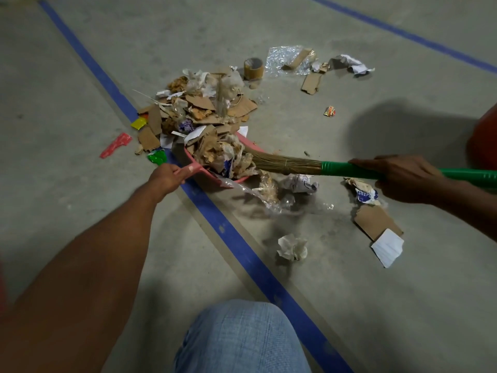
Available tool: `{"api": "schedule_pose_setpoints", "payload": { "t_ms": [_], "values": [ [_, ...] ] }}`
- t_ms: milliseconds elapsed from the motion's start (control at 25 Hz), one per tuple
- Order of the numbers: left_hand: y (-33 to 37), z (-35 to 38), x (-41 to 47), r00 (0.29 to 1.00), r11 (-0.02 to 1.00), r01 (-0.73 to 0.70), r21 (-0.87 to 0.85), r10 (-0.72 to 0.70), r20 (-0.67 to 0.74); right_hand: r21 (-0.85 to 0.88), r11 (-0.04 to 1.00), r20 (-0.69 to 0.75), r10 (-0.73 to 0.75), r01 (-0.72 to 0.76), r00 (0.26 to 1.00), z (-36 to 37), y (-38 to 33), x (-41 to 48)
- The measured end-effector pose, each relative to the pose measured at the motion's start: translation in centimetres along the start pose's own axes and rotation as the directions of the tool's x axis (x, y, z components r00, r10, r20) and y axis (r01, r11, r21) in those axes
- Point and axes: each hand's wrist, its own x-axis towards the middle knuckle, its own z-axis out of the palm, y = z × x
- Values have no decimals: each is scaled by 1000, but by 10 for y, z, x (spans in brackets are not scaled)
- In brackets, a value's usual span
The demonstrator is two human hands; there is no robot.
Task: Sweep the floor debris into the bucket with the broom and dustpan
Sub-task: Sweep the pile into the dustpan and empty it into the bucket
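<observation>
Dustpan (243, 140), frame centre: your left grip (166, 176) is clasping its handle, angling it to catch debris (204, 109). Broom (285, 164): your right grip (403, 177) is clutching its green shaft, apparently raking scraps inward.

One broom (285, 165), one dustpan (194, 168), one tape roll (253, 68).

**Dustpan full, broom against it**

Your left hand (166, 176) grips the handle of the pink dustpan (239, 180). The pan sits on the floor (80, 76) across the blue line (242, 246), heaped with cardboard and paper scraps. Your right hand (403, 180) holds the broom (295, 166) by its green handle, bristles lying against the heap. A bigger pile (204, 106) lies just beyond the pan, with a tape roll (253, 68) behind it. Crumpled paper (292, 247) and a cardboard piece (376, 220) lie loose near your right arm. Your knee (242, 337) shows at the bottom.
</observation>
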Motion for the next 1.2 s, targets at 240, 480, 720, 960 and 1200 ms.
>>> {"api": "schedule_pose_setpoints", "payload": {
  "t_ms": [240,480,720,960,1200],
  "values": [
    [-24,14,-9,1000,984,-12,-179,7,-27,-8,995,-131,100,-102,986,-5,28,-14],
    [-33,26,-19,998,969,-16,-246,2,-58,168,932,-218,352,-321,910,17,87,-39],
    [-25,43,-36,992,970,-73,-232,46,-119,311,809,-10,527,-498,850,26,74,-48],
    [4,36,-36,980,981,-171,-97,159,-122,388,738,74,572,-552,817,33,71,-39],
    [43,33,-37,948,937,-305,-171,282,-147,538,609,185,589,-583,787,38,67,-36]
  ]
}}
